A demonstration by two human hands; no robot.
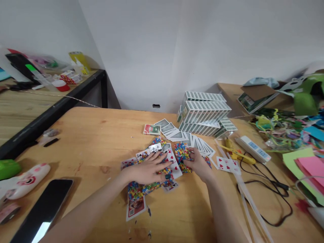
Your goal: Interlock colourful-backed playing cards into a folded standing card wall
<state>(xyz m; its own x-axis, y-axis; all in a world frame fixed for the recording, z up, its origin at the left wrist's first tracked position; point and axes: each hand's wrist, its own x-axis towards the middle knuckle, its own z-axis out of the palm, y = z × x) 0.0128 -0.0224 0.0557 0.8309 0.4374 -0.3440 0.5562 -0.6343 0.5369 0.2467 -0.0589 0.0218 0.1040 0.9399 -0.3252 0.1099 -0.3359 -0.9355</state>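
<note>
Playing cards with bright multicoloured backs lie in a loose pile [136,191] in the middle of the wooden table, some face up. My left hand [149,168] rests flat on this pile, fingers spread. To its right, my right hand [198,165] has thumb and fingers closed at the right edge of a multicoloured card [181,152]; the fingertips are partly hidden. Between the hands a heart card [174,165] shows its face. Behind them, grey-backed cards [177,135] fan out in a curved row. A card box [152,129] lies at the left end of that row.
Striped cartons [206,111] are stacked at the back. On the right are a heart card [227,164], a yellow glue gun [235,152], a power strip [254,149], black cable and paper sheets [300,165]. A phone [47,206] and a white toy [30,180] lie at left.
</note>
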